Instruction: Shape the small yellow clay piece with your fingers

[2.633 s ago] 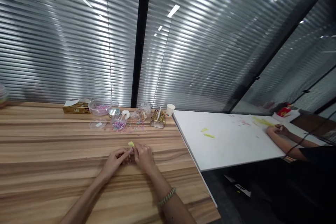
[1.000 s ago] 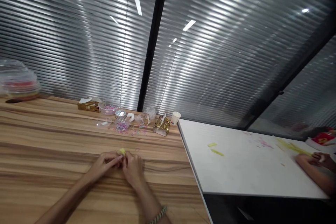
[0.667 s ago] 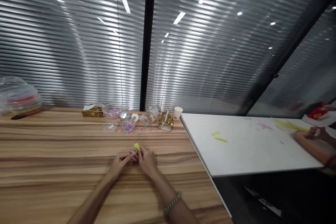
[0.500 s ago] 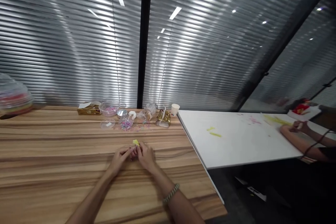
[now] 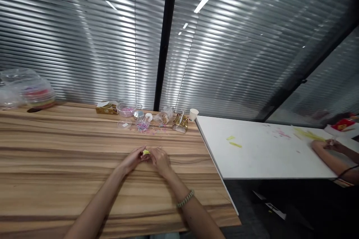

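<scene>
Mid-work, centre of frame: left hand (image 5: 134,158) and right hand (image 5: 160,159) both pinching a small yellow piece (image 5: 146,152) just above the counter (image 5: 56,164). Loose beads (image 5: 146,126) beyond, untouched.

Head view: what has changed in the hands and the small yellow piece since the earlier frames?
Little. The left hand and right hand stay together on the wooden table, fingertips meeting at the small yellow piece. Earlier it stood above the fingertips; now it sits lower between them. No grasp or release shows. The bowls, gold bag and paper cup kept their places; the camera swung.
</scene>
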The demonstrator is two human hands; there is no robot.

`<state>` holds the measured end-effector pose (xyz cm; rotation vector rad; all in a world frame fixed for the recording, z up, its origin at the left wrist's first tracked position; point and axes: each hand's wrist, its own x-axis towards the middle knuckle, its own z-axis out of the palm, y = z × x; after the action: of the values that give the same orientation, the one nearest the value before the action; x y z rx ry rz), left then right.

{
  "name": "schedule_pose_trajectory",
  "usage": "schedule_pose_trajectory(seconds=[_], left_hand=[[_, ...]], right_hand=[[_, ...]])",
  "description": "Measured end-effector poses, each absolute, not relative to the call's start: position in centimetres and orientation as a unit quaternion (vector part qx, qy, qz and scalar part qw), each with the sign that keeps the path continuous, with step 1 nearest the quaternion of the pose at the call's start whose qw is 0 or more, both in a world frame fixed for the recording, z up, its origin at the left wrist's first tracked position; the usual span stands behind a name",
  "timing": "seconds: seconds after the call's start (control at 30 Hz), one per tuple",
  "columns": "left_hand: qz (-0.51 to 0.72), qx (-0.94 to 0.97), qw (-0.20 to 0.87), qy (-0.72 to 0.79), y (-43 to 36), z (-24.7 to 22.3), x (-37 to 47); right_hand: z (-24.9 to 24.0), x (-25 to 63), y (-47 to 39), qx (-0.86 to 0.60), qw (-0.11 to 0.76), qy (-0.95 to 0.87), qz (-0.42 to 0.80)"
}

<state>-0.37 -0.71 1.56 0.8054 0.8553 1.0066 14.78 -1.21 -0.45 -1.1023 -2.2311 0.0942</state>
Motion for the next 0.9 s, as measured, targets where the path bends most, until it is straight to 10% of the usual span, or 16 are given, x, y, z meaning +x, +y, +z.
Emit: schedule_pose_trajectory(seconds=[0.9], left_hand=[[0.440,0.241,0.806,0.315,-0.9,2.2,-0.8]], right_hand=[[-0.6,16.2,-0.5,-0.440,0.366,-0.811,0.120]])
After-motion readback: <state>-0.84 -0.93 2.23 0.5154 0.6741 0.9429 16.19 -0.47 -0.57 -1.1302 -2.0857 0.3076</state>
